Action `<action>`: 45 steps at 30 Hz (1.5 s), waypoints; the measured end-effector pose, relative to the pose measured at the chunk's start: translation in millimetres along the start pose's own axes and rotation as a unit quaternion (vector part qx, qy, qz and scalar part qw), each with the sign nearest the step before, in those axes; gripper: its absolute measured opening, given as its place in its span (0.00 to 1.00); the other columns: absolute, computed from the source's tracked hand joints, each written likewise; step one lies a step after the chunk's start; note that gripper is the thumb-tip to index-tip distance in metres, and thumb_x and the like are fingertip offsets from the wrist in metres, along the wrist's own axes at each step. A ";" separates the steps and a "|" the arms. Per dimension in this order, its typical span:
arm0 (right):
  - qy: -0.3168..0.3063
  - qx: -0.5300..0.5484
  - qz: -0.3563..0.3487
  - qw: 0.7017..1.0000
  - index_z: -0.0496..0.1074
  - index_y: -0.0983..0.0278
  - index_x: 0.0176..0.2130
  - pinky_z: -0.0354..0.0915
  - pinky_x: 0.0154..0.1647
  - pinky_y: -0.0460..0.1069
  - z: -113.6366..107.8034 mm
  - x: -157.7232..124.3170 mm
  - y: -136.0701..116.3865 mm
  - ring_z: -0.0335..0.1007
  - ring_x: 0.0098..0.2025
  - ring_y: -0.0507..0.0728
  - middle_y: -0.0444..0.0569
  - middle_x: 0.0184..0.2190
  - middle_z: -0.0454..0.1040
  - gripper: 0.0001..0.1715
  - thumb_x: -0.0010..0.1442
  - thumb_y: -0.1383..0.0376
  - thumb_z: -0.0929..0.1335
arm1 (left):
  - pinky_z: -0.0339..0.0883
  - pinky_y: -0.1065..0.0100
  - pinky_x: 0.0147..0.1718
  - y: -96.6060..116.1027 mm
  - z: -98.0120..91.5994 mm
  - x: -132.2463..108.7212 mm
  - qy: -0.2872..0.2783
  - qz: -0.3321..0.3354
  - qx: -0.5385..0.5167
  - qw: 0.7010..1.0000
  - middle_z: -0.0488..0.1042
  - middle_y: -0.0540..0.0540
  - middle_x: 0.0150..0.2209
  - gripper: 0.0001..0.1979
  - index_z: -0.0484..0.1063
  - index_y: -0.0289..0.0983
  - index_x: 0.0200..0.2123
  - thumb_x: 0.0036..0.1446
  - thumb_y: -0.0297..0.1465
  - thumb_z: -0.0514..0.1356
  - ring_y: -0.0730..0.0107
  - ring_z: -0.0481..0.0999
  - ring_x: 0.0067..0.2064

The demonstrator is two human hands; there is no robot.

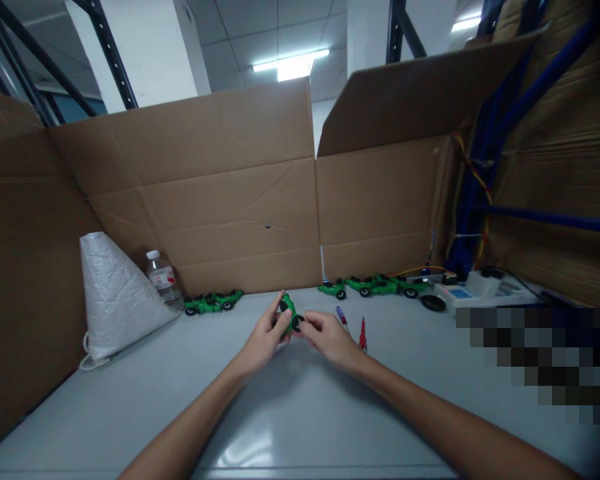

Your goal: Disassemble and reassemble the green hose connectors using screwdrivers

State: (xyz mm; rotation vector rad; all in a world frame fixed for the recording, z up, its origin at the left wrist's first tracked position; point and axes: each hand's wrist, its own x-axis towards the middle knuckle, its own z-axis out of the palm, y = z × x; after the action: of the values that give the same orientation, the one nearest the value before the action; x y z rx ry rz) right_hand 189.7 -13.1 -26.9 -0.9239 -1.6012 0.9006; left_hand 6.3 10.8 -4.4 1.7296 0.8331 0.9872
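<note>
My left hand [264, 339] is closed around a small green toy car [288, 305] with black wheels, holding it tilted up above the table. The fingertips of my right hand [331, 337] pinch at a black wheel [297, 323] on the car's near end. Whether anything small sits between those fingertips is hidden. Just beyond my right hand lie a screwdriver [341, 315] with a blue handle and a slim red tool [363, 332], partly covered by my wrist.
Several green toy cars [214, 302] line the back left, and more cars [386, 286] stand at the back right. A silvery padded bag [114, 300] and a water bottle [163, 277] stand left. A power strip [485, 289] lies right. Cardboard walls [220, 220] enclose the grey table [180, 387].
</note>
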 end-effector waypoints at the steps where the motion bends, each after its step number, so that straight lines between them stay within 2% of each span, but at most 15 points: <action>1: -0.011 -0.002 0.002 1.000 0.63 0.61 0.24 0.53 0.28 0.47 -1.8 -0.1 -0.7 0.56 0.24 0.51 0.40 0.20 0.62 0.22 0.66 0.55 0.66 | 0.59 0.70 0.30 -0.4 -0.5 1.1 0.000 -0.013 -0.020 1.000 0.68 0.51 0.31 0.45 0.51 0.34 0.75 0.65 0.54 0.59 0.72 0.66 0.29; 3: -0.028 -0.003 0.007 1.000 0.64 0.61 0.24 0.53 0.27 0.47 -4.7 -0.1 -0.2 0.57 0.23 0.51 0.41 0.20 0.64 0.23 0.66 0.54 0.66 | 0.59 0.71 0.29 -1.8 -1.5 1.8 0.004 -0.020 -0.039 0.999 0.68 0.49 0.34 0.45 0.55 0.34 0.73 0.64 0.55 0.61 0.74 0.66 0.29; 9: -0.110 -0.042 0.037 0.992 0.72 0.64 0.26 0.51 0.22 0.46 -12.1 -0.1 6.3 0.57 0.19 0.50 0.41 0.18 0.69 0.21 0.65 0.54 0.68 | 0.58 0.73 0.27 -5.8 -0.5 -2.7 -0.044 -0.039 -0.013 0.998 0.68 0.51 0.32 0.44 0.58 0.34 0.72 0.63 0.55 0.62 0.76 0.65 0.28; 11: -0.121 -0.070 0.026 0.990 0.74 0.65 0.27 0.51 0.22 0.46 -16.1 -0.1 5.5 0.57 0.19 0.50 0.42 0.18 0.70 0.21 0.66 0.54 0.68 | 0.59 0.73 0.27 -5.1 -0.1 -3.5 -0.052 -0.047 -0.022 0.997 0.69 0.50 0.33 0.45 0.60 0.34 0.71 0.61 0.56 0.63 0.75 0.66 0.28; 15: -0.116 -0.118 -0.023 0.986 0.77 0.64 0.28 0.53 0.24 0.46 -21.1 -0.9 -0.2 0.61 0.21 0.52 0.44 0.19 0.72 0.23 0.69 0.54 0.66 | 0.61 0.74 0.29 -0.5 -1.9 -3.6 -0.052 -0.096 -0.062 0.992 0.72 0.48 0.36 0.43 0.64 0.36 0.68 0.59 0.55 0.65 0.73 0.71 0.32; 18: -0.107 -0.122 -0.042 0.986 0.75 0.63 0.26 0.54 0.27 0.47 -19.9 -3.4 -4.6 0.63 0.23 0.53 0.45 0.20 0.73 0.26 0.71 0.54 0.63 | 0.60 0.75 0.27 1.6 -4.6 -2.7 -0.049 -0.117 -0.095 0.987 0.74 0.47 0.37 0.39 0.66 0.36 0.65 0.60 0.54 0.65 0.72 0.74 0.33; 26: -0.092 -0.078 -0.016 0.993 0.74 0.62 0.27 0.59 0.30 0.48 -8.9 -8.7 -3.6 0.66 0.25 0.54 0.44 0.20 0.71 0.25 0.72 0.55 0.63 | 0.55 0.74 0.22 -9.2 -5.0 -1.4 -0.064 -0.118 -0.110 0.985 0.71 0.49 0.27 0.30 0.74 0.31 0.46 0.63 0.56 0.60 0.76 0.66 0.24; 29: -0.090 -0.091 -0.003 0.992 0.73 0.62 0.27 0.56 0.28 0.48 -7.1 -8.2 -0.9 0.64 0.23 0.54 0.43 0.19 0.70 0.22 0.70 0.56 0.65 | 0.54 0.74 0.22 -8.2 -3.6 -5.3 -0.066 -0.083 -0.044 0.993 0.70 0.50 0.28 0.33 0.73 0.31 0.54 0.65 0.56 0.57 0.75 0.65 0.24; 33: -0.100 -0.083 0.005 0.991 0.73 0.62 0.28 0.54 0.27 0.47 -5.4 -7.6 0.1 0.61 0.24 0.53 0.42 0.19 0.67 0.21 0.69 0.57 0.65 | 0.55 0.74 0.25 -3.3 -5.2 -10.0 -0.033 -0.023 0.067 0.997 0.69 0.51 0.30 0.36 0.64 0.33 0.67 0.67 0.53 0.57 0.74 0.65 0.27; 38: -0.097 -0.010 0.054 0.994 0.72 0.62 0.28 0.52 0.25 0.47 0.7 -7.2 0.7 0.58 0.23 0.52 0.41 0.19 0.65 0.21 0.68 0.54 0.66 | 0.61 0.71 0.30 -0.1 -7.6 -9.8 -0.035 0.000 0.129 0.991 0.70 0.50 0.31 0.36 0.62 0.31 0.70 0.70 0.51 0.53 0.70 0.66 0.30; 42: -0.074 0.068 0.117 0.988 0.69 0.61 0.29 0.48 0.20 0.46 8.2 -7.5 1.1 0.53 0.20 0.50 0.39 0.19 0.60 0.21 0.65 0.49 0.67 | 0.66 0.68 0.40 5.6 -7.3 -12.5 0.004 0.065 0.205 0.977 0.71 0.48 0.33 0.34 0.62 0.34 0.71 0.69 0.48 0.56 0.66 0.68 0.34; 45: -0.068 0.132 0.164 0.975 0.68 0.60 0.32 0.46 0.17 0.45 12.6 -7.5 -4.0 0.49 0.18 0.49 0.37 0.20 0.59 0.21 0.63 0.46 0.68 | 0.65 0.68 0.40 13.3 -8.0 -14.5 0.018 0.074 0.236 0.969 0.71 0.49 0.32 0.35 0.58 0.34 0.73 0.70 0.46 0.55 0.66 0.67 0.34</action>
State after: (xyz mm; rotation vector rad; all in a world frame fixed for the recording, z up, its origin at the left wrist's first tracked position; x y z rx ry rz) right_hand 178.2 -22.8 -28.6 -0.9679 -1.4189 1.3971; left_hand -5.9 -2.8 6.3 2.2104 1.0354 0.9719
